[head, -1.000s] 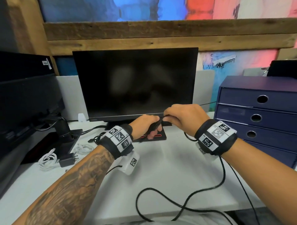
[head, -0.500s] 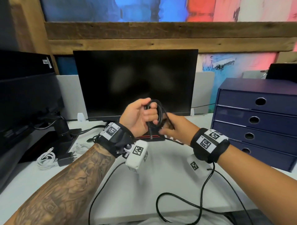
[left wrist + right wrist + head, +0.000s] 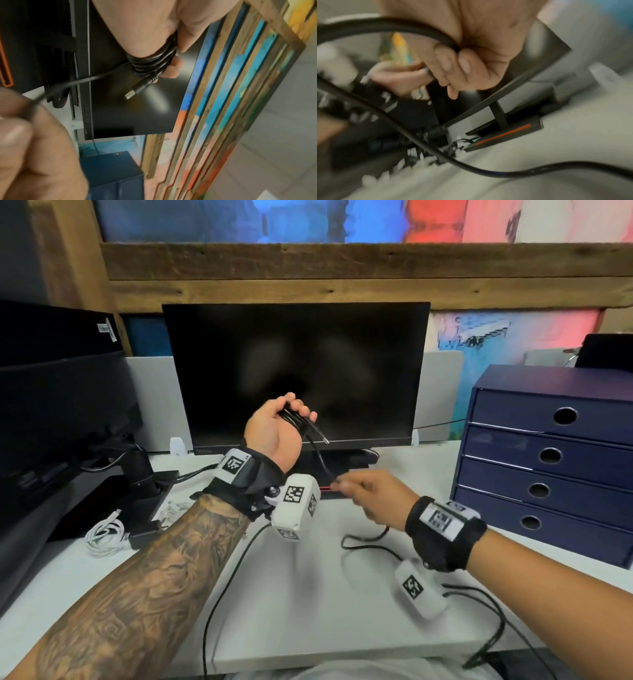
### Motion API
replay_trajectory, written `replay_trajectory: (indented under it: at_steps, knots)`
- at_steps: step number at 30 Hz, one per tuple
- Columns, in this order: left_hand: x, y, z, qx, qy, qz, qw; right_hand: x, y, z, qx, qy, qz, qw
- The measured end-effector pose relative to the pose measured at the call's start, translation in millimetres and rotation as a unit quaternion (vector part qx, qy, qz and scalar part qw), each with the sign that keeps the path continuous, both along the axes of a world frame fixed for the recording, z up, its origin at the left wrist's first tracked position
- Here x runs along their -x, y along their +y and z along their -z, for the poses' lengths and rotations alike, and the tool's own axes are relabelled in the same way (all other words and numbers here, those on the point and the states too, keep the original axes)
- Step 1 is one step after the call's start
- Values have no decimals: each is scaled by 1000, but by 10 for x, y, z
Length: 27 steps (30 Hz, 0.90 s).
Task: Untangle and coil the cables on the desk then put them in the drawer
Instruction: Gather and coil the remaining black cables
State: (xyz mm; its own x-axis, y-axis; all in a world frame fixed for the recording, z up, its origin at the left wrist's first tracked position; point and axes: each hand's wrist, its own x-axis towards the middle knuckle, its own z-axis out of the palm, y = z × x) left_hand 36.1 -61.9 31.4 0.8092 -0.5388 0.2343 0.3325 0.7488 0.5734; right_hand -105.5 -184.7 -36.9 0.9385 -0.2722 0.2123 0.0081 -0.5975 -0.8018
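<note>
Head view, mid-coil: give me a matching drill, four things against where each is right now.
Things:
1. black cable coil
2. white cable bundle
3. blue drawer unit
4. cable plug

Places:
A. far left on the desk
B. right side of the desk
C. sticking out below the coil
D. gripped in the left hand

Pairs: 1-D, 2-A, 3-B, 4-C. The right hand pinches the loose cable run.

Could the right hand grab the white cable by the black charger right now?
Probably not. The right hand is pinching the black cable, and the left arm lies between it and the white cable far off on the left of the desk.
</note>
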Motion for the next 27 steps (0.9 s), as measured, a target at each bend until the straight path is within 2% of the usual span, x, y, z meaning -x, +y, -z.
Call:
replay_trajectory:
  at_steps: [1, 3, 4, 5, 7, 8, 12, 14, 16, 18, 20, 23, 25, 27]
  knots:
    - [40, -47, 39, -22, -22, -13, 999, 9, 50, 50, 118, 8, -21, 993]
    - [114, -132, 158, -112, -126, -67, 983, 23, 81, 101, 312, 3, -29, 950]
    - [144, -135, 223, -185, -217, -106, 953, 23, 72, 83, 387, -15, -17, 922]
    - [142, -133, 296, -262, -315, -140, 902, 27, 30, 50, 442, -37, 0, 896]
    - [128, -103, 399, -372, -463, -158, 789, 40, -98, -34, 491, -80, 36, 867]
    - [113, -92, 446, -409, -495, -145, 753, 49, -171, -72, 502, -103, 52, 857]
    - [207, -103, 536, -501, -520, -34, 691, 49, -418, -162, 547, -167, 71, 817]
    - [295, -92, 515, -516, -528, 11, 675, 46, -523, -186, 558, -197, 66, 804]
    - [363, -66, 451, -518, -512, 53, 683, 66, -612, -206, 550, -220, 57, 804]
    - [378, -47, 392, -508, -479, 94, 710, 94, -680, -223, 543, -236, 49, 804]
    - [373, -20, 352, -482, -438, 137, 747, 108, -703, -233, 538, -247, 51, 804]
    - [341, -5, 335, -404, -381, 191, 810, 80, -648, -219, 496, -266, 65, 824]
    - [327, -2, 335, -353, -337, 193, 851, 24, -584, -159, 493, -266, 76, 825]
    - [299, -7, 314, -319, -284, 180, 886, -30, -514, -66, 482, -220, 85, 844]
